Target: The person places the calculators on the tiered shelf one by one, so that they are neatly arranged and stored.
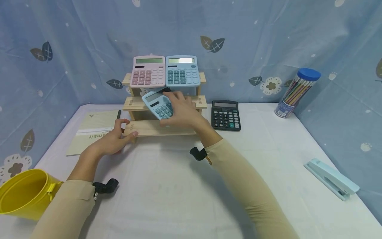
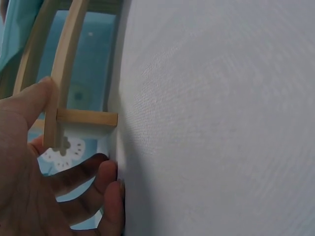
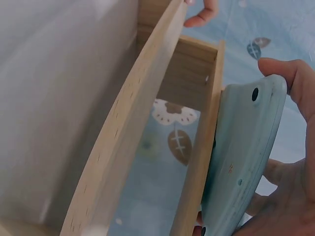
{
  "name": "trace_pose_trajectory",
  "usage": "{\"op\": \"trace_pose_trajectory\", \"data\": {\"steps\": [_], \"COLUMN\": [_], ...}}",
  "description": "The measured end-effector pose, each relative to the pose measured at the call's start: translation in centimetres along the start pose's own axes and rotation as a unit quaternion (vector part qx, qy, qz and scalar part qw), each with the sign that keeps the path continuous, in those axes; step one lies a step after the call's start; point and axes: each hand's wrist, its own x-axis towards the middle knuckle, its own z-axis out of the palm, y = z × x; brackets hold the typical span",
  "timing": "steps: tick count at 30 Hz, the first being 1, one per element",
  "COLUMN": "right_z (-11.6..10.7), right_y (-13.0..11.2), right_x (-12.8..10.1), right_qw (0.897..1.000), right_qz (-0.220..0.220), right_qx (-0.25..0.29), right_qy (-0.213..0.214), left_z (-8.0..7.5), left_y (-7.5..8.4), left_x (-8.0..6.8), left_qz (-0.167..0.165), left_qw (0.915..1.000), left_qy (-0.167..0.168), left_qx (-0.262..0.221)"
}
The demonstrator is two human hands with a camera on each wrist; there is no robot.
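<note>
Two hands working at wooden stepped rack [image 1: 167,127]: my right hand [image 1: 182,111] gripping tilted light-blue calculator [image 1: 157,104], holding it against middle step; my left hand [image 1: 114,141] bracing rack's bottom-left corner, thumb on top, fingers curled beside it. Pink calculator [image 1: 148,71] and blue calculator [image 1: 182,70] leaning on top step; black calculator [image 1: 225,115] lying just right of rack

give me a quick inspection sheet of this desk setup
surface: white cloth-covered table
job's things: tilted blue calculator at the wooden rack middle step; pink calculator and second blue calculator on top step
clutter: black calculator, notebook, pencil tube, stapler, yellow bucket
grippers: right hand holds the tilted blue calculator; left hand grips the rack's bottom corner
cables: nothing seen
surroundings: blue leaf-print curtain
</note>
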Motion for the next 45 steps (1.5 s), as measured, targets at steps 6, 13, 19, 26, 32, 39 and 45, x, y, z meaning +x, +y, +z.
{"op": "trace_pose_trajectory", "data": {"steps": [6, 13, 19, 26, 32, 39, 45], "right_z": [0.9, 1.5, 0.1, 0.1, 1.8, 2.5, 3.0], "right_y": [-0.9, -1.2, -0.9, -0.6, -1.1, -1.0, -1.1], "right_x": [1.1, 1.9, 2.0, 2.4, 2.6, 2.8, 3.1], "right_qw": [1.000, 0.999, 0.995, 0.992, 1.000, 0.997, 0.996], "right_qz": [0.003, -0.004, -0.025, -0.064, -0.012, -0.032, -0.017], "right_qx": [-0.018, -0.040, -0.041, -0.045, 0.000, 0.072, 0.077], "right_qy": [0.015, -0.003, -0.082, -0.099, -0.022, 0.012, 0.046], "left_z": [-0.1, 0.1, 0.2, 0.2, 0.5, 0.5, 0.5], "left_y": [0.1, -0.1, 0.0, 0.1, 0.1, 0.0, 0.1], "left_x": [-0.1, -0.1, 0.0, -0.1, -0.3, -0.1, -0.2], "left_qz": [-0.003, 0.000, -0.004, -0.006, -0.006, 0.000, 0.006], "left_qw": [0.9998, 1.0000, 1.0000, 1.0000, 1.0000, 1.0000, 0.9999], "left_qy": [-0.006, -0.002, 0.003, 0.007, 0.005, 0.007, 0.008], "left_qx": [-0.017, -0.009, -0.003, 0.005, -0.004, 0.002, 0.001]}}
